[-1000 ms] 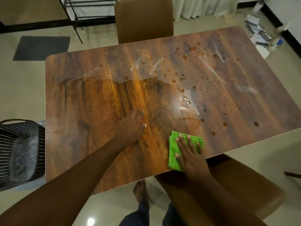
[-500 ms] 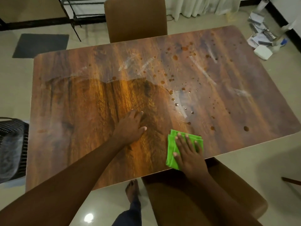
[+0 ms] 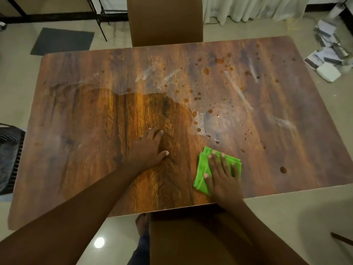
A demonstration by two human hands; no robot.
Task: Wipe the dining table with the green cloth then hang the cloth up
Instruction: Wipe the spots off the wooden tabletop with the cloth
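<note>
Wooden dining table (image 3: 80, 150) fills view. Near-left half looks wiped: darker, glossy, spot-free. Left hand (image 3: 148, 150) braced flat at centre, fingers spread, holding nothing. Right hand (image 3: 222, 175) pressed flat, fingers extended, on folded green cloth (image 3: 202, 169) near front edge. Far and right: brown spots (image 3: 206, 70), droplets, white smears remain. Judgement: roughly half wiped; hanging not yet done.

Tables: one dining table (image 3: 76, 131)
Chairs: two, at 12 (image 3: 165, 20) and 6 o'clock (image 3: 191, 240)
Cloths: one green cloth (image 3: 203, 169)
Hands: two, left hand (image 3: 147, 152), right hand (image 3: 222, 180)
Baskets: one basket (image 3: 9, 159), 9 o'clock
</note>
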